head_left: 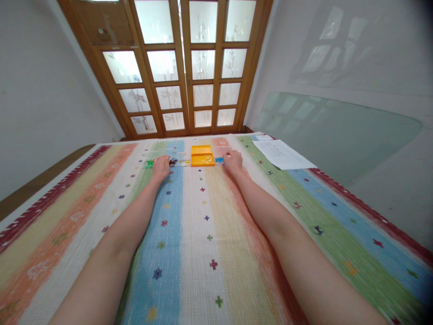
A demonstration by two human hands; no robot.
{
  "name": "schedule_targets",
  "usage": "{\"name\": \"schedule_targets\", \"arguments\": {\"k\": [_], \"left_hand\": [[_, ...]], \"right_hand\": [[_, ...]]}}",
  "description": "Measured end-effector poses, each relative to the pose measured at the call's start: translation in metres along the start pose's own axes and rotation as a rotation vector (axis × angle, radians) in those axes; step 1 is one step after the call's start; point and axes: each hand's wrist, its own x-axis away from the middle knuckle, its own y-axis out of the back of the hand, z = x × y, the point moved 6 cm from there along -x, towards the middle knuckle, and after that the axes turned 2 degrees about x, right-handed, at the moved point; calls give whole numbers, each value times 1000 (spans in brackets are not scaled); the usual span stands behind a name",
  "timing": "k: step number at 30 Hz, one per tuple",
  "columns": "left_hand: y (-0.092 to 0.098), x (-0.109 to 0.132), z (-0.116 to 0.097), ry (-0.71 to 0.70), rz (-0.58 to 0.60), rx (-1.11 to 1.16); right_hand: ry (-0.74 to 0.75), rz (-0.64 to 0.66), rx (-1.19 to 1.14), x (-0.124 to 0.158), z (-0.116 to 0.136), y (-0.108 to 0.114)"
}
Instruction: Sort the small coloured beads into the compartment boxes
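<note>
My left hand (pixel 161 168) rests at the far part of the table with its fingers curled together, between a heap of small green pieces (pixel 149 164) and small dark brown pieces (pixel 173 162). What its fingertips hold, if anything, is too small to see. On the other side, my right hand (pixel 234 161) is closed in a pinch beside small blue pieces (pixel 219 160); its fingertips' content cannot be made out. Between both hands lies an open orange case (pixel 202 149), with small whitish pieces (pixel 207 159) in its nearer half. Some yellow pieces (pixel 185 162) lie just left of the case.
A striped, patterned cloth (pixel 199 253) covers the table. White paper sheets (pixel 286 155) with writing lie at the right edge. Beyond the table stands a wooden door with glass panes (pixel 203 63); a wall (pixel 338 58) rises on the right.
</note>
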Motion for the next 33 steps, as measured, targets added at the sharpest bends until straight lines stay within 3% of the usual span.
{"name": "schedule_targets", "arguments": {"k": [11,25,29,33], "left_hand": [[-9,2,4,-177,-50,-132],[-11,0,7,-168,-67,-108],[-10,2,-2,-193,-75,-84],[-12,3,-27,-239,-69,-77]], "right_hand": [[75,95,-18,6,16,-6],[136,95,-62,9,21,-6],[151,8,-84,13,27,1],[147,-106,-76,7,36,14]]}}
